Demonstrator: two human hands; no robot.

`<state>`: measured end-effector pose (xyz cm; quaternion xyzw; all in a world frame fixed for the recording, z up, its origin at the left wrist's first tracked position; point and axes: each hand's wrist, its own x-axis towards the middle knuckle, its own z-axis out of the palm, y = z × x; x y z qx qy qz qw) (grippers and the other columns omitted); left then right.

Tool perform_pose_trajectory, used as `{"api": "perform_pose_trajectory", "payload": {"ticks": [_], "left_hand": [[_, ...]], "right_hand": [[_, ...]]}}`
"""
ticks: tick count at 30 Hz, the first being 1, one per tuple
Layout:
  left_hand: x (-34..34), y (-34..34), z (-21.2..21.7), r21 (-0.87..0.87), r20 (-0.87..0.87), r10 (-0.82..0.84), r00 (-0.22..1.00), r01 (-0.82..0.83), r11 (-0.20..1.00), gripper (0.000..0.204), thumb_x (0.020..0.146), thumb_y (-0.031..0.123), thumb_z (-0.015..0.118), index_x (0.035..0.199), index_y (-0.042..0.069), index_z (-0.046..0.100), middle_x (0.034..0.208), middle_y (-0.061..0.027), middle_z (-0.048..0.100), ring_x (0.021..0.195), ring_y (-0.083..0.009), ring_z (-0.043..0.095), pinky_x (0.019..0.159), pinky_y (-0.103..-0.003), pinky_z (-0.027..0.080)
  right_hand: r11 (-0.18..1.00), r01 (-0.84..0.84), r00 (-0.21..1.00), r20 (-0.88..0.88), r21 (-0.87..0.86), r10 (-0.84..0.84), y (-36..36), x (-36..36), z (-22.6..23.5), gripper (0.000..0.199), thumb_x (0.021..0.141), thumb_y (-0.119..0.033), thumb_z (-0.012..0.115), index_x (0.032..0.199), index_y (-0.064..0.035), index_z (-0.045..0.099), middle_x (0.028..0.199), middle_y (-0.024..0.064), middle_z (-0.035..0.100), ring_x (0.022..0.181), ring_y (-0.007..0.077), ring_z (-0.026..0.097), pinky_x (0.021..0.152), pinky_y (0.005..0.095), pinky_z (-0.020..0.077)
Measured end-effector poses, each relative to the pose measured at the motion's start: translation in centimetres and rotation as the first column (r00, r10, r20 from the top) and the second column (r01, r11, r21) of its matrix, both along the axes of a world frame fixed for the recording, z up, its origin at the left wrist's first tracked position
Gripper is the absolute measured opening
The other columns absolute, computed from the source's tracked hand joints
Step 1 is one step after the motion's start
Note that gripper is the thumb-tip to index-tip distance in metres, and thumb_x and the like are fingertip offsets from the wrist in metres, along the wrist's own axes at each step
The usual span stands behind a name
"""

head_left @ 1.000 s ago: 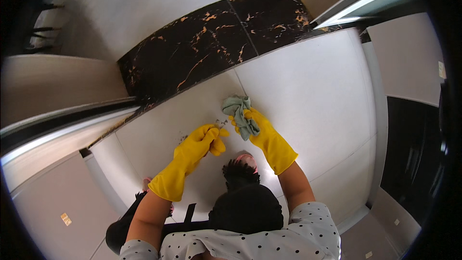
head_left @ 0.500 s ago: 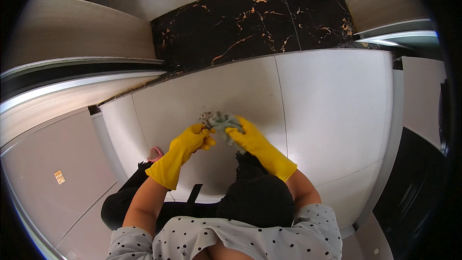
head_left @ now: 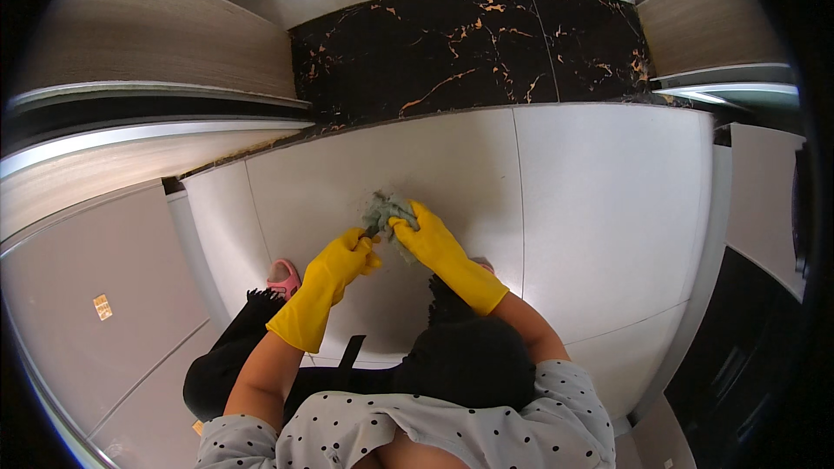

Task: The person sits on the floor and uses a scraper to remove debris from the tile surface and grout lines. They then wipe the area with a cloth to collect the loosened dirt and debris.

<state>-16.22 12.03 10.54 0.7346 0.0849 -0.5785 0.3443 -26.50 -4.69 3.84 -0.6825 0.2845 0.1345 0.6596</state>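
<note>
Both of my hands wear long yellow rubber gloves and meet low over the pale floor tiles (head_left: 452, 156). My right hand (head_left: 434, 247) is closed around a crumpled grey-green rag (head_left: 393, 211), whose loose end hangs below the fingers. Just left of it, my left hand (head_left: 341, 260) is closed with its fingertips at the rag's lower left edge. A small dark piece shows at those fingertips, too hidden to name. Beside the rag's left edge, a faint patch of dirt (head_left: 365, 202) marks the tile, mostly covered by the rag.
A black marble strip with orange veins (head_left: 434, 56) crosses the floor ahead, between wood-toned panels at left (head_left: 165, 30) and right (head_left: 708, 22). Beige cabinets (head_left: 95, 313) stand on the left, a dark glossy front (head_left: 738, 356) on the right. My pink sandal (head_left: 284, 276) is beside my left forearm.
My right hand has moved the rag left, over the small pile of dark crumbs that showed beside it. My left hand has shifted slightly left and down. The view has tilted a little.
</note>
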Motion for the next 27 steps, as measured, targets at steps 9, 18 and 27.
{"api": "perform_pose_trajectory", "payload": {"ticks": [9, 18, 27], "left_hand": [[-0.5, -1.5, 2.9, 0.135, 0.377, -0.184, 0.908, 0.143, 0.980, 0.032, 0.100, 0.028, 0.054, 0.122, 0.005, 0.060, 0.089, -0.0119, 0.068, 0.077, -0.0201, 0.065, 0.070, -0.032, 0.051], [0.2, -0.3, 0.3, 0.421, 0.791, -0.580, 0.194, 0.514, 0.747, 0.033, 0.082, 0.014, 0.065, 0.115, 0.011, 0.064, 0.075, -0.0132, 0.066, 0.071, -0.0375, 0.064, 0.061, -0.050, 0.048], [0.6, 0.2, 0.7, 0.367, 0.829, -0.528, 0.183, 0.535, 0.761, 0.032, 0.078, 0.015, 0.070, 0.109, 0.012, 0.066, 0.071, -0.0121, 0.063, 0.068, -0.0363, 0.062, 0.060, -0.048, 0.047]], "right_hand": [[0.962, 0.151, 0.988, -0.008, 0.228, -0.153, -0.5, -0.2, -1.9, 0.060, 0.091, -0.040, 0.059, 0.135, 0.0009, 0.051, 0.122, 0.0267, 0.062, 0.114, 0.0388, 0.061, 0.097, 0.0417, 0.0470], [0.994, -0.078, 0.993, 0.092, 0.073, 0.071, -0.8, 0.9, 3.8, 0.060, 0.090, -0.037, 0.063, 0.136, -0.0011, 0.051, 0.130, 0.0229, 0.059, 0.119, 0.0390, 0.057, 0.102, 0.0426, 0.0442], [0.997, -0.074, 0.993, 0.091, 0.035, 0.071, -0.8, 1.1, 3.5, 0.057, 0.088, -0.034, 0.066, 0.136, -0.0054, 0.053, 0.135, 0.0199, 0.056, 0.123, 0.0371, 0.053, 0.106, 0.0439, 0.0410]]}}
